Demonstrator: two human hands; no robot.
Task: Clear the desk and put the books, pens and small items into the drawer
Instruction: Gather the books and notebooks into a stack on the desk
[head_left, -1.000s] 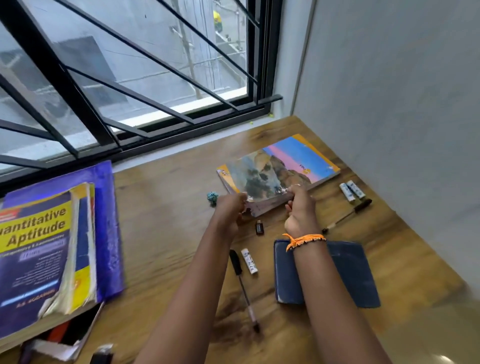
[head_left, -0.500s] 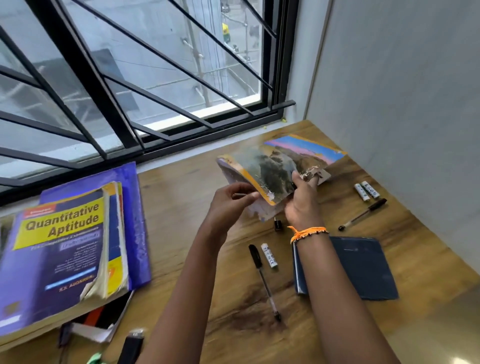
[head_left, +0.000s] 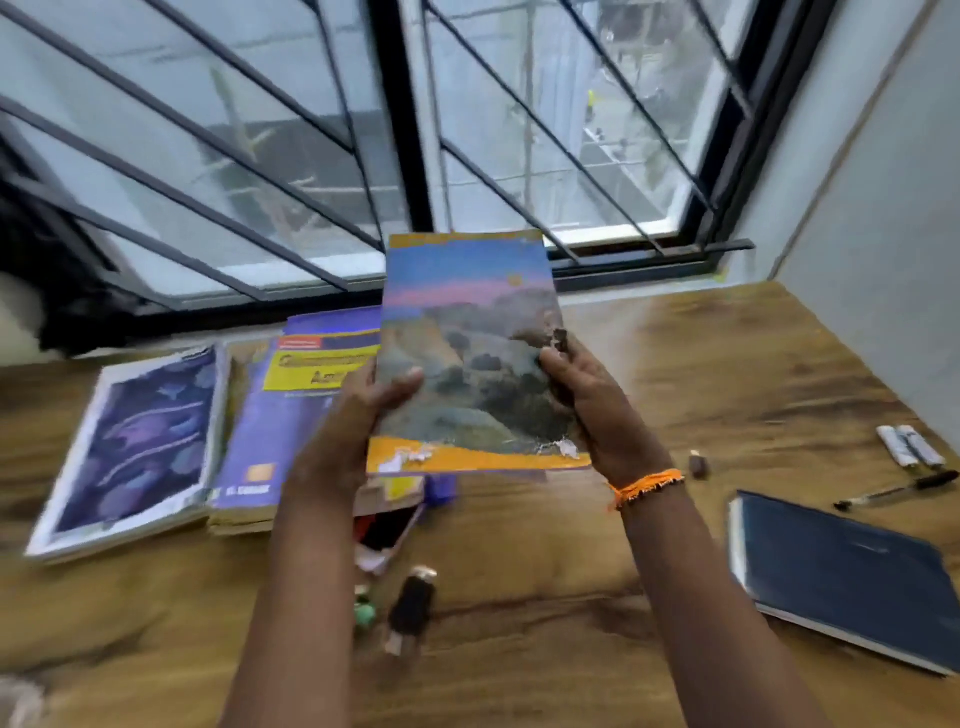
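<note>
A thin landscape-cover book (head_left: 470, 353), blue and pink on top with an orange band below, is held in the air above the wooden desk (head_left: 727, 374). My left hand (head_left: 358, 415) grips its left edge and my right hand (head_left: 587, 400) grips its right edge. Behind it, at the left, lies the purple and yellow aptitude book (head_left: 280, 415) on a stack. Further left sits a white-bordered purple book (head_left: 135, 452). At the right lie a dark blue notebook (head_left: 841, 571), a black pen (head_left: 898, 491) and two white batteries (head_left: 909, 449).
A barred window (head_left: 415, 156) runs along the back and a grey wall (head_left: 893, 234) closes the right side. Near the front middle lie a black lighter-like item (head_left: 413, 605) and a small green thing (head_left: 364, 613). A small dark item (head_left: 698, 462) sits by my right wrist.
Both hands lifted the landscape-cover book off the desk, turned it upright and carried it left, over the aptitude book. The view swung left, showing a further purple book.
</note>
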